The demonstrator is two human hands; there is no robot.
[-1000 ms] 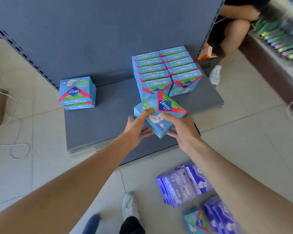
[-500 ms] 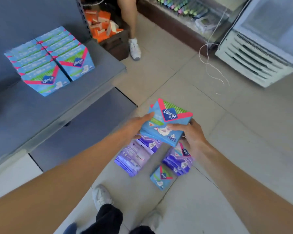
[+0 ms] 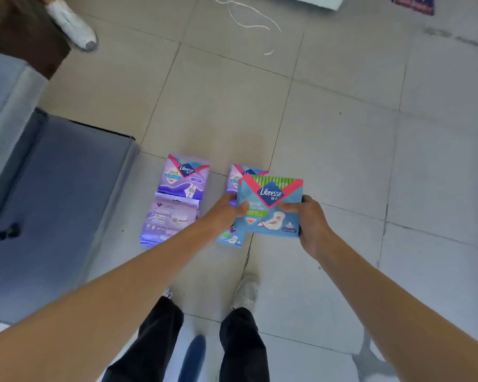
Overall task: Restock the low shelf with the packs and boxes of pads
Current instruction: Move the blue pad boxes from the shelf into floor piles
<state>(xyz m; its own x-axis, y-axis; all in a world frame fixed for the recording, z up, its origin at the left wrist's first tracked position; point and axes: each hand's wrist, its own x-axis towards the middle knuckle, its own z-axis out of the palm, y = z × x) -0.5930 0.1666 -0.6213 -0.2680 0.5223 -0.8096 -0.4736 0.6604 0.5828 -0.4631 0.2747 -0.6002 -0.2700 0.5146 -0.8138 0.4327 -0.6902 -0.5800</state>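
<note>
**Mid-carry, box in hand**

Left hand (image 3: 226, 213) and right hand (image 3: 309, 220) grip a blue cardboard box of pads (image 3: 271, 208) by its sides, over purple plastic packs (image 3: 177, 199) on the floor (image 3: 342, 133). Probably next: swing it left onto the low grey shelf (image 3: 53, 202).

Off-task items in view
Beige tiled floor (image 3: 342, 150); loose white cord (image 3: 249, 19) top centre; 1 white shoe (image 3: 72, 24) top left, beside a brown box (image 3: 25, 42).
</note>
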